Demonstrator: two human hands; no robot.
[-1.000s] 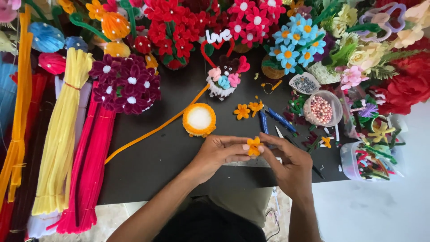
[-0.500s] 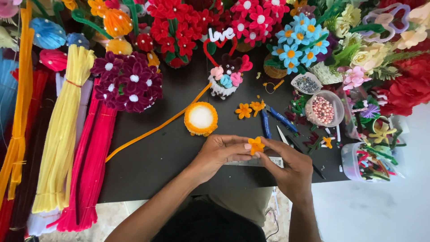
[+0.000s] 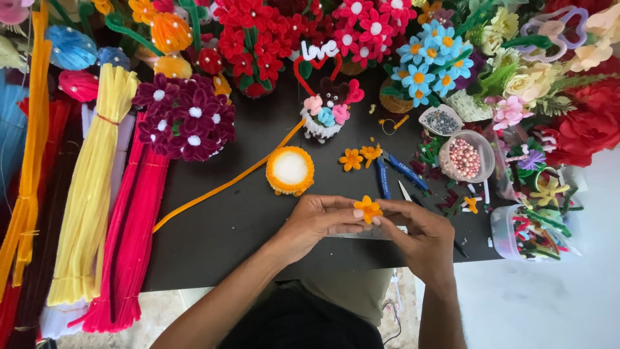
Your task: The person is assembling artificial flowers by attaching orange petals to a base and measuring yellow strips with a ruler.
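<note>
Both hands meet over the near edge of the black tabletop (image 3: 232, 232). My left hand (image 3: 320, 220) and my right hand (image 3: 416, 229) pinch a small orange pipe-cleaner flower (image 3: 368, 208) between their fingertips. Just beyond them lies a round white ball wrapped in orange pipe cleaner (image 3: 290, 170), with a long orange pipe-cleaner strand (image 3: 219, 187) trailing off to the left. Two finished small orange flowers (image 3: 360, 156) lie on the table behind the hands.
Bundles of yellow (image 3: 90, 194) and pink pipe cleaners (image 3: 132, 239) lie at left. Purple (image 3: 185, 116), red and blue flower bouquets crowd the back. A bowl of pink beads (image 3: 466, 156), blue pens (image 3: 403, 171) and a clear tub of scraps (image 3: 533, 232) sit at right.
The small orange flower has been turned slightly between the fingertips; both hands stay in the same place.
</note>
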